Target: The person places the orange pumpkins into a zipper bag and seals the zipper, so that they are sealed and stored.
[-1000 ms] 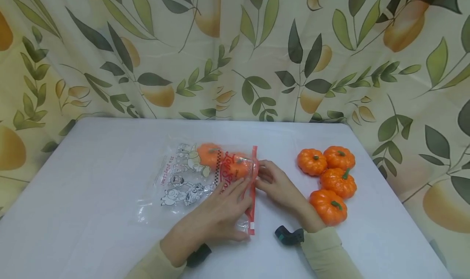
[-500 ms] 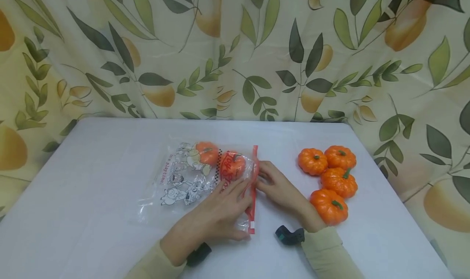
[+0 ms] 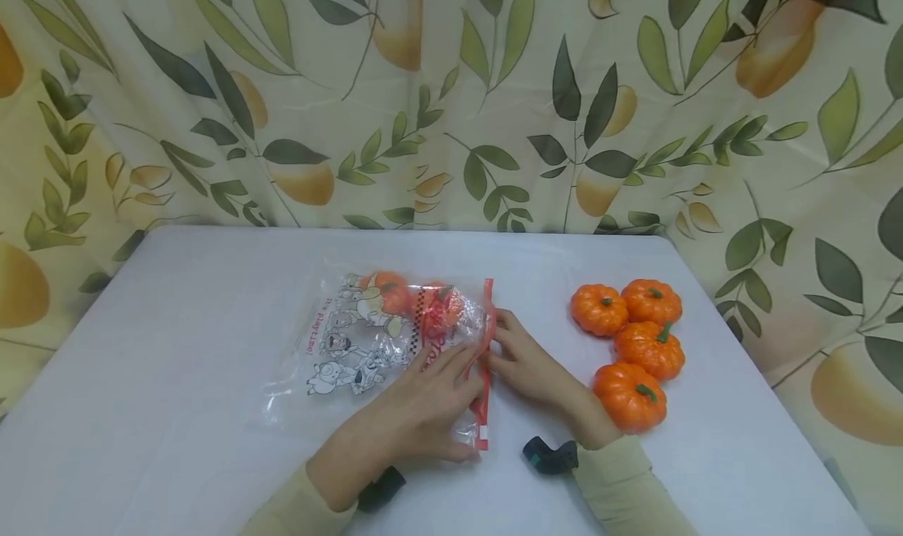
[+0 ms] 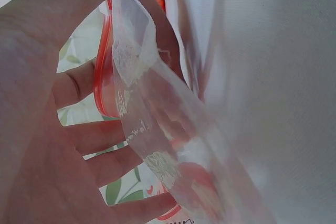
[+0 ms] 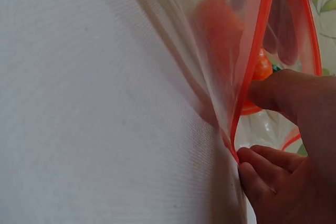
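A clear zip bag (image 3: 289,395) with cartoon prints and a red zip strip (image 3: 484,430) lies on the white table. Inside it, near its far side, sit two orange toy pumpkins, a left one (image 3: 389,289) and a right one (image 3: 443,310). My left hand (image 3: 419,422) rests across the bag with spread, fairly straight fingers, its thumb by the near corner. At the mouth, my right hand (image 3: 525,367) holds the red edge with curled fingers. The right wrist view shows the mouth gaping, with my right thumb (image 5: 281,93) just in front of a pumpkin (image 5: 262,67).
Several more orange pumpkins (image 3: 638,350) stand grouped on the right, just beyond my right wrist. Dark wrist cameras stick out beneath my right wrist (image 3: 550,456) and left wrist (image 3: 381,489). A leaf-patterned curtain (image 3: 451,128) hangs behind the table.
Both pumpkins in the bag have shifted left, further from the mouth. My right hand has slid slightly along the red edge, while my left hand stays in place.
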`<state>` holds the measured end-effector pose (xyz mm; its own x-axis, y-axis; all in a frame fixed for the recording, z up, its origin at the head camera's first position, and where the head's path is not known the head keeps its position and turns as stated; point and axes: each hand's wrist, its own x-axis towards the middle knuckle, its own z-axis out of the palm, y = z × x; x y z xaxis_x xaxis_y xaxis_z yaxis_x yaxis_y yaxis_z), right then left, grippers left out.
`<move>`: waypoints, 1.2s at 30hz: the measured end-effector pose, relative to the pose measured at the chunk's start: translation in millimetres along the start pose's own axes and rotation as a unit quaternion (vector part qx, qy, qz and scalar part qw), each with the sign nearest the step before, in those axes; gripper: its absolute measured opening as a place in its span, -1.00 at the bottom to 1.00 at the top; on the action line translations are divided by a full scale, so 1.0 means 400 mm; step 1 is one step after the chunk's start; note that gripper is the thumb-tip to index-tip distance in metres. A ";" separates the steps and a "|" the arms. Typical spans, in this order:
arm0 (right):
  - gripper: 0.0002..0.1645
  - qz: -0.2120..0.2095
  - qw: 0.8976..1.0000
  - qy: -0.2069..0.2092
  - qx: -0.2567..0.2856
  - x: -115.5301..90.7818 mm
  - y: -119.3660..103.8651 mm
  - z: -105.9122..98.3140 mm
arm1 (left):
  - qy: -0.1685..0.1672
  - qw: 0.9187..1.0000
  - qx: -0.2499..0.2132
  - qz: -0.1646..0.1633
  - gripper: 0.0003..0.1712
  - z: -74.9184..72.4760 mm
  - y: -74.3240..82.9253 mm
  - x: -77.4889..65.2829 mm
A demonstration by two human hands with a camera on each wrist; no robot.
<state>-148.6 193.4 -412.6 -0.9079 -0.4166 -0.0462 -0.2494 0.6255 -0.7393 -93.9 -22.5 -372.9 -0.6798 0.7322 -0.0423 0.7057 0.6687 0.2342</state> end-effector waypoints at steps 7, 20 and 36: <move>-0.49 0.015 1.000 0.007 0.007 -0.007 -0.010 -0.026 | -0.004 1.000 0.003 -0.005 -0.19 0.002 0.000 0.000; -0.55 0.049 0.993 0.058 -0.088 -0.066 -0.041 -0.137 | -0.021 1.000 -0.006 -0.018 -0.04 0.004 0.007 0.004; -0.48 0.063 0.980 0.085 -0.166 -0.192 -0.050 -0.220 | -0.029 0.999 -0.015 -0.026 -0.04 0.000 0.009 0.000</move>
<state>-103.5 270.7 -335.2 -0.9742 -0.2253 0.0102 -0.2031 0.8569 -0.4738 -91.4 -19.9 -372.2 -0.7021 0.7033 -0.1113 0.6629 0.7026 0.2587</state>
